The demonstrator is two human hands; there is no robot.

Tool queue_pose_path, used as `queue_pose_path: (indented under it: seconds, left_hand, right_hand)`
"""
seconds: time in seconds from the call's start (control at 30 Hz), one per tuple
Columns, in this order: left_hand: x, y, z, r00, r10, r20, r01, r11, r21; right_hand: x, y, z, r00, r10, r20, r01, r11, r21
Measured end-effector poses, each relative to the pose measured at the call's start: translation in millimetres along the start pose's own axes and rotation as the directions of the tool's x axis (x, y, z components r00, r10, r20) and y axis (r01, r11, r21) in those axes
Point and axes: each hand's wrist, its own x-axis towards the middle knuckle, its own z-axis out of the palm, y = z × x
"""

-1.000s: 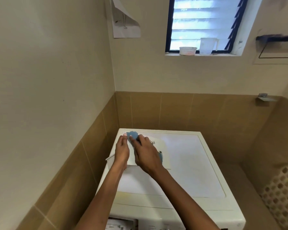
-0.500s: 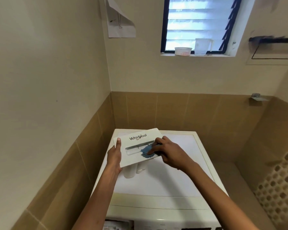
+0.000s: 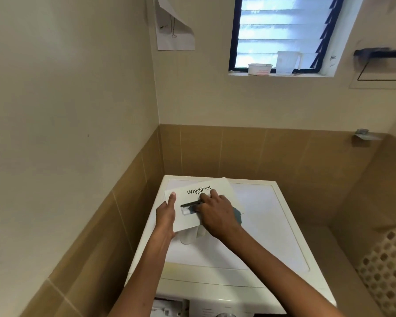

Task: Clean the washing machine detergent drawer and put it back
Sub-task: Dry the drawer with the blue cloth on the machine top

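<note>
Currently the detergent drawer (image 3: 188, 224) stands on top of the washing machine (image 3: 261, 225), toward its back-left corner, with the logo panel tilted up at me. I see the left hand (image 3: 166, 216) gripping the panel's left edge, thumb flat on the face. The right hand (image 3: 217, 213), fingers curled over a blue cloth (image 3: 237, 216), presses it into the handle recess.

Over the back left corner of a white washing machine's (image 3: 261, 227) top, a person's left hand (image 3: 166, 217) grips the left edge of a white detergent drawer (image 3: 218, 185), Whirlpool-marked front facing up, while the right hand (image 3: 217, 215) presses a blue cloth (image 3: 237, 217) at its handle slot.
</note>
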Motion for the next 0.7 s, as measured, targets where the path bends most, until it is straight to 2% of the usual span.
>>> queue_pose_path:
  seconds: [0.17, 0.27, 0.4, 0.47, 0.6, 0.7]
  left_hand:
    - [1, -4, 0, 1.0, -0.017, -0.016, 0.017, 1.0, 0.002]
    - [0, -4, 1, 1.0, -0.01, -0.017, 0.009, 1.0, -0.015]
    - [-2, -1, 0, 1.0, -0.004, -0.007, 0.003, 0.999, -0.041]
    - [-3, 0, -1, 1.0, -0.006, -0.01, 0.006, 0.999, -0.044]
    - [-3, 1, 0, 0.999, -0.038, -0.014, 0.037, 0.999, -0.04]
    - [-4, 1, 5, 0.998, -0.055, -0.025, 0.053, 0.997, -0.059]
  right_hand:
    - [-1, -2, -1, 0.98, 0.198, 0.017, -0.197, 0.978, -0.066]
    - [5, -21, 3, 0.984, 0.176, 0.0, -0.176, 0.984, -0.013]
    - [3, -34, 5, 0.999, 0.042, -0.029, -0.041, 0.998, 0.051]
    - [-1, -23, 2, 0.998, 0.056, -0.041, -0.052, 0.995, 0.086]
    - [-6, 8, -8, 0.981, 0.189, -0.038, -0.186, 0.981, 0.057]
    - [-5, -1, -5, 0.986, 0.15, -0.078, -0.141, 0.984, 0.112]
